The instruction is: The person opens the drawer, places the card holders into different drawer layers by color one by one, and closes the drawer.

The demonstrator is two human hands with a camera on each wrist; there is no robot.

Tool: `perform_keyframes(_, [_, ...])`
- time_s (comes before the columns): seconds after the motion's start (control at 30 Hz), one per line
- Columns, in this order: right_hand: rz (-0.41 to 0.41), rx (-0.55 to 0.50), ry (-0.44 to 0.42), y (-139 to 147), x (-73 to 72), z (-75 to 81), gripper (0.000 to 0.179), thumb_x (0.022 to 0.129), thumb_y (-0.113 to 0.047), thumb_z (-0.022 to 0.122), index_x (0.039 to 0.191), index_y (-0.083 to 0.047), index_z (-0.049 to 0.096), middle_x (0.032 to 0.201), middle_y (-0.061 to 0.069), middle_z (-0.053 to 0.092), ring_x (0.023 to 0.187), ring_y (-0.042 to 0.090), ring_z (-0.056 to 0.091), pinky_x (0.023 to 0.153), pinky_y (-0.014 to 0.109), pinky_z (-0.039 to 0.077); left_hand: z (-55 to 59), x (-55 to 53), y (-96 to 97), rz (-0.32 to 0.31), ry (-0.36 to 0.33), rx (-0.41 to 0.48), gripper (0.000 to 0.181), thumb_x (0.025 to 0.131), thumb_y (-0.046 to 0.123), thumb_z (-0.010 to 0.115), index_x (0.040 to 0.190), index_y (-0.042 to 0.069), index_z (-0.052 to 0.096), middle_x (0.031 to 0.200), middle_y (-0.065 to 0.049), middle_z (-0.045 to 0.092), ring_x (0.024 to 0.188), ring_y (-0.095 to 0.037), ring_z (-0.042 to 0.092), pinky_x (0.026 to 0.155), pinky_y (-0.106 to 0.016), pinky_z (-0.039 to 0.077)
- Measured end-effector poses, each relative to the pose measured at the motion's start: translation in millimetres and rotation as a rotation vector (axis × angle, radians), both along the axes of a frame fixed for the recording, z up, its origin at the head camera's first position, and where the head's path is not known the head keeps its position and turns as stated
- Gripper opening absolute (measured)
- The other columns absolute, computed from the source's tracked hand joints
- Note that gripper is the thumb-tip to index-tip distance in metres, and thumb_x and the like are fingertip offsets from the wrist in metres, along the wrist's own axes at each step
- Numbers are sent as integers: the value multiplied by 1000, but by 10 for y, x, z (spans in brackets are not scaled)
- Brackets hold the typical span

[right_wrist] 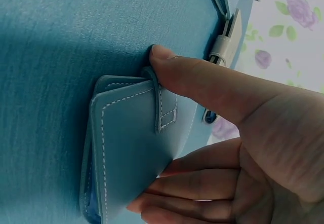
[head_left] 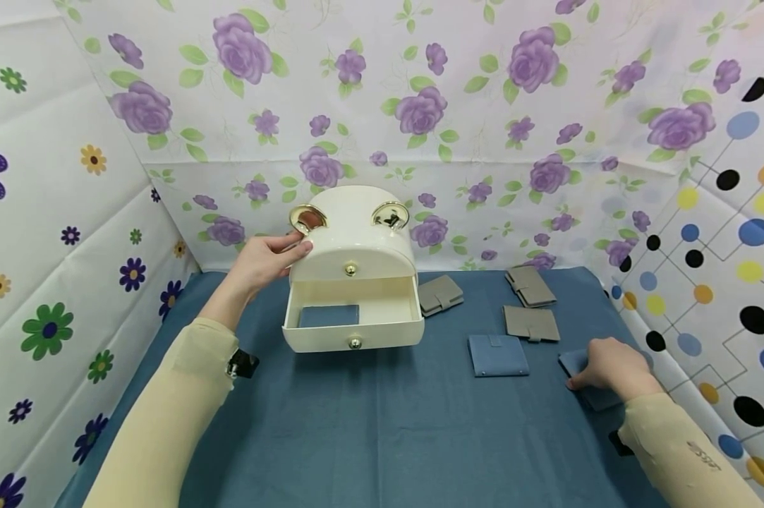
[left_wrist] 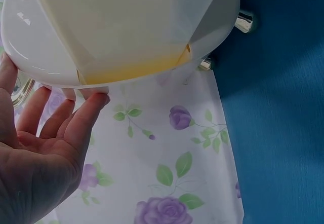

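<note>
A cream drawer box [head_left: 356, 250] with two round gold-rimmed ears stands at the back of the table. Its lower drawer [head_left: 388, 337] is pulled out, and a blue wallet [head_left: 329, 316] lies inside on the left. My left hand [head_left: 261, 267] grips the box's left side below the ear, thumb in front and fingers behind; the left wrist view has the box's rounded edge between them. At the far right, my right hand [head_left: 615, 368] holds another blue wallet [right_wrist: 131, 117] by its edges, thumb at the strap and fingers along the opposite edge.
A grey wallet [head_left: 441, 295] lies just right of the drawer. Two more grey wallets, one higher [head_left: 530, 285] and one lower [head_left: 531, 323], and a blue wallet [head_left: 498, 355] lie between it and my right hand. Patterned cloth walls [head_left: 483, 134] enclose the blue-covered table [head_left: 382, 437].
</note>
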State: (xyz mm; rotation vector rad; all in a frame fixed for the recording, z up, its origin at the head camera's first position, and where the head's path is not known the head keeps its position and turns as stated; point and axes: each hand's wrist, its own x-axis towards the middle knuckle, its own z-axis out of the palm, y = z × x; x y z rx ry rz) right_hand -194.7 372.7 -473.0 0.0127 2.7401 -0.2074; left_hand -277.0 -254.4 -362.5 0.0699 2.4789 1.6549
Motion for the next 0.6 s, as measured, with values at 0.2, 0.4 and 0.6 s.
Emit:
perform_keyframes(0.2, [-7,2,16,9,22,-12,58,80,-51,93,91,0,68,78,9,54,69,25,52,58,38,40,-15,-7,6,1,-9,9,74,102,50,73,161,13,48,170,-4,37,155,-28,38,118,-55,44])
perform_keyframes(0.4, [-6,3,16,2,47,-13,56,82,-50,91,89,0,68,78,10,55,68,25,53,58,38,41,-1,13,17,2,-1,18,75,101,51,74,161,13,49,170,-3,38,155,-28,38,118,-55,44])
perform_keyframes(0.6, [-6,0,-6,-3,98,-27,64,85,-54,87,95,6,68,83,13,59,70,26,55,58,40,45,7,36,12,0,7,22,74,101,50,74,161,13,50,170,-4,38,155,-28,39,118,-55,45])
